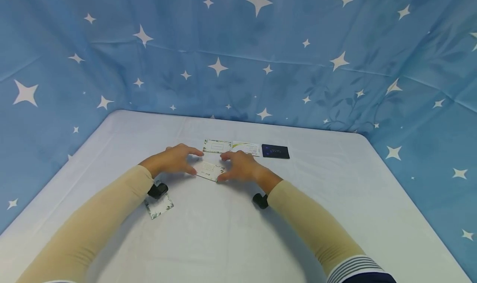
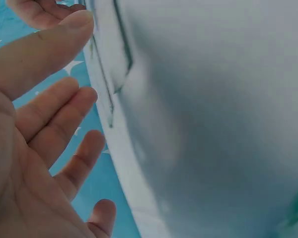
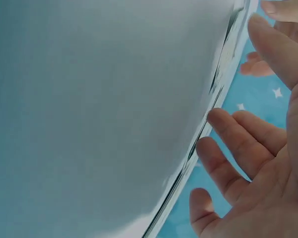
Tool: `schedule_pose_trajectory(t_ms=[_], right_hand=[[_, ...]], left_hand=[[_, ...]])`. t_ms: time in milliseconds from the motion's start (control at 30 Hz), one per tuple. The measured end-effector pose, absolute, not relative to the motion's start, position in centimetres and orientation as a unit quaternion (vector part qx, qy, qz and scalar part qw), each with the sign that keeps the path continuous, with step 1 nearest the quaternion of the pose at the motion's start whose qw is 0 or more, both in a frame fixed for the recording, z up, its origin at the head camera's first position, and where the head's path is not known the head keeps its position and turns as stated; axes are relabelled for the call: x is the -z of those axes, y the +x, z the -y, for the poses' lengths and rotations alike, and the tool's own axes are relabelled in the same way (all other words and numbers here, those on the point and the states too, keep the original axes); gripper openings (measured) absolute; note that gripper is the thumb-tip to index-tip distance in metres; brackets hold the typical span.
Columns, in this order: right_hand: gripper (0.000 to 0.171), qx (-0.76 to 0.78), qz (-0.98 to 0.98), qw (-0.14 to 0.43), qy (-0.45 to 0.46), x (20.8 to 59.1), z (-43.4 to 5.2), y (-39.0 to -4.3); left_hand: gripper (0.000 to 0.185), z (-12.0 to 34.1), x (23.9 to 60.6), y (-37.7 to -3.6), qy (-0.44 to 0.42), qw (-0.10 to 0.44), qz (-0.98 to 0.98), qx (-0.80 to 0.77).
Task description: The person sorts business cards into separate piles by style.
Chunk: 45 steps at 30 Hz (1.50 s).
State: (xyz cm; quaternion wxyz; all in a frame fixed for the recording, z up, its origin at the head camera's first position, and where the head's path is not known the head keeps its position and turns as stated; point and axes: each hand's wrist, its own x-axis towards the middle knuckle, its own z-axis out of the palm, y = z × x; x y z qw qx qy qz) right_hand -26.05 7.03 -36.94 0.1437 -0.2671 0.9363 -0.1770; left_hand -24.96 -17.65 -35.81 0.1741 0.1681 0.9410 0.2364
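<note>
We see both hands over a white table (image 1: 231,233), meeting at a small white card (image 1: 209,170) that lies tilted near the table's middle. The left hand (image 1: 173,160) comes in from the left with fingers spread and gently bent; its thumb tip touches the card's left edge, and its forefinger reaches toward the far side. The right hand (image 1: 240,166) mirrors it from the right, thumb at the card's near right corner, fingers arched loosely above. Neither hand is closed around the card; both stay loosely spread, touching it only at the tips, and the card rests flat on the table.

In the left wrist view the left hand's fingers (image 2: 54,124) are straight and apart, the thumb pressed against a pale blurred edge. The right wrist view shows the same for the right hand's fingers (image 3: 238,144), spread beside a blurred white surface.

Just beyond the hands lies a row of three cards: a leaf-bordered card (image 1: 217,146), a card with a green swoosh (image 1: 246,148), and a dark blue card (image 1: 275,151) at the right end. Nearer, under the left forearm, lies another patterned card (image 1: 159,206). A blue cloth with white stars (image 1: 238,59) hangs behind the table
</note>
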Motion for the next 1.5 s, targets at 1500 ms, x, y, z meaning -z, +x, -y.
schedule_pose_trajectory(t_ms=[1500], right_hand=[[0.062,0.277,-0.939,0.113,-0.169,36.9,-7.1,-31.2]], left_hand=[[0.055,15.2,36.8,-31.2,0.079,0.161,-0.913,-0.366]])
